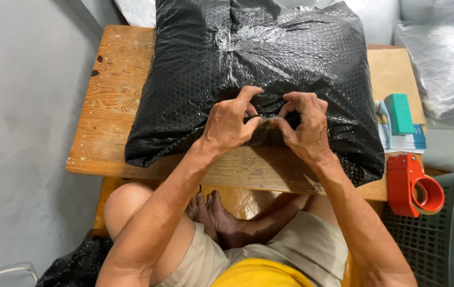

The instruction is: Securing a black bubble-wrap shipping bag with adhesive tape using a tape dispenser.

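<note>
A large parcel wrapped in black bubble wrap (269, 58) lies on a low wooden table (112, 106). Clear tape crosses its top. My left hand (229, 125) and my right hand (304, 125) meet at the parcel's near edge. Both pinch the wrap and a strip of clear tape (264, 121) between thumbs and fingers, pressing it against the parcel's front side.
A red tape dispenser (413, 186) sits at the table's right corner, beside a teal tool (398, 112) on papers. Clear plastic bags (444, 64) lie at the right, a grey basket (450, 234) below. Grey floor to the left; black wrap (75, 263) by my knee.
</note>
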